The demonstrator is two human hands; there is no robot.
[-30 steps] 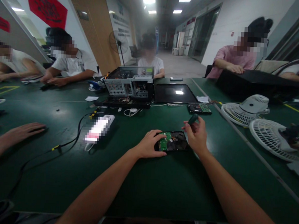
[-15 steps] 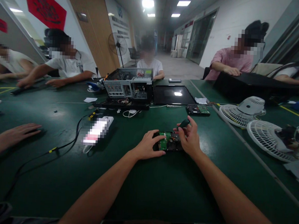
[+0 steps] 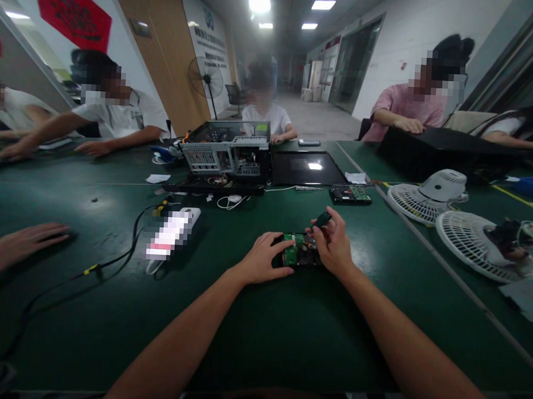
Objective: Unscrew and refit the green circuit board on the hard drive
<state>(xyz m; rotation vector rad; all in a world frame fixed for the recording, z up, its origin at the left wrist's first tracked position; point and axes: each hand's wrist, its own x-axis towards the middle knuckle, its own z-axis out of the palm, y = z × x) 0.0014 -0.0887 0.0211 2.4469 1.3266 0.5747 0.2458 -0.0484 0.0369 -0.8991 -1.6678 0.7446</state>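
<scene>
A hard drive (image 3: pixel 293 255) with a green circuit board facing up lies on the green table (image 3: pixel 260 324) in front of me. My left hand (image 3: pixel 266 258) grips its left end, thumb on the near edge and fingers over the board and far edge. Over the drive's right part, my right hand (image 3: pixel 334 242) holds a dark-handled screwdriver (image 3: pixel 322 220), its handle tilted up between thumb and fingers. The screwdriver's tip is too small to make out. My right hand hides the drive's right end.
Beyond are an open computer case (image 3: pixel 224 155), a dark flat panel (image 3: pixel 308 168) and a second drive (image 3: pixel 351 194). White fan parts (image 3: pixel 474 243) lie right. A power strip (image 3: pixel 194 216), black cable (image 3: pixel 134 240) and another person's hand (image 3: pixel 41 235) are left. Several people sit around.
My right hand and the screwdriver have shifted slightly left over the drive. My left hand keeps its hold. The whole view has moved a little.
</scene>
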